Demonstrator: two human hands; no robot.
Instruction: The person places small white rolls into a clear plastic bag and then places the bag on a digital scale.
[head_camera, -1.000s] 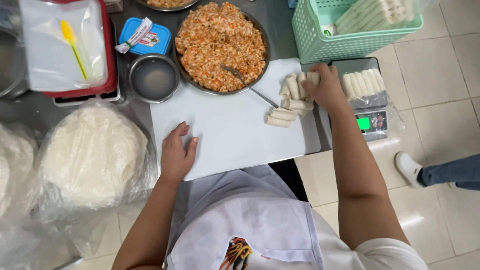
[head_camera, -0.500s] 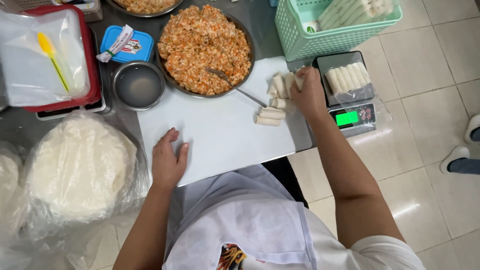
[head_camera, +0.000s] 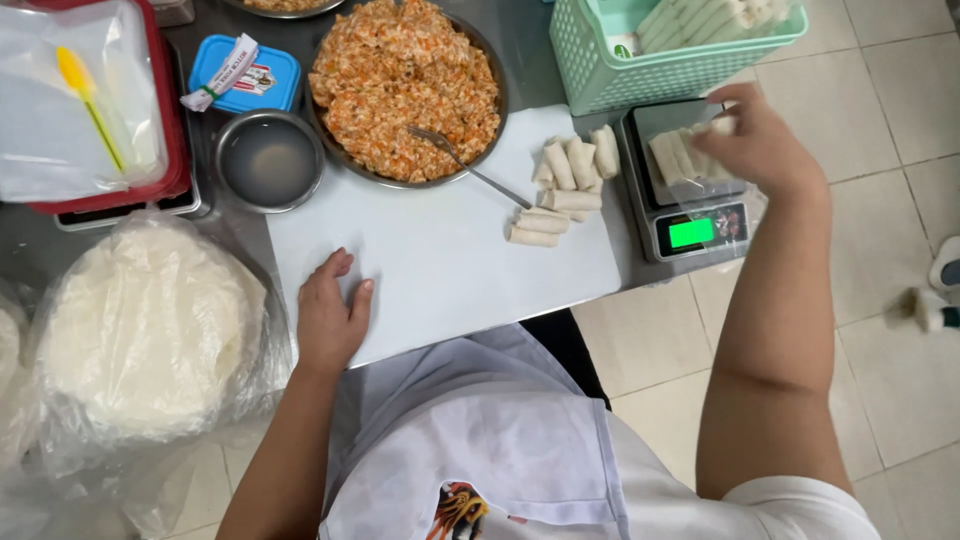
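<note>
wrappers (head_camera: 150, 330) sit bagged at far left, water bowl (head_camera: 270, 160) above. left hand (head_camera: 330, 318) lies flat and open on the board (head_camera: 440, 260), same spot as before, holding nothing. filling pan (head_camera: 405, 85) up top, six rolls (head_camera: 565, 185) piled at the board's right edge, lots of bare board between. right hand (head_camera: 760, 140) has left the pile and is now over the scale (head_camera: 690, 180), pinching a roll (head_camera: 722, 125). green basket (head_camera: 660, 45) behind.

A grey worktop (head_camera: 215, 235) carries a white cutting board (head_camera: 440, 265) at its near edge, a bowl of filling (head_camera: 405, 85) behind, and a scale (head_camera: 690, 190) at the right edge.
</note>
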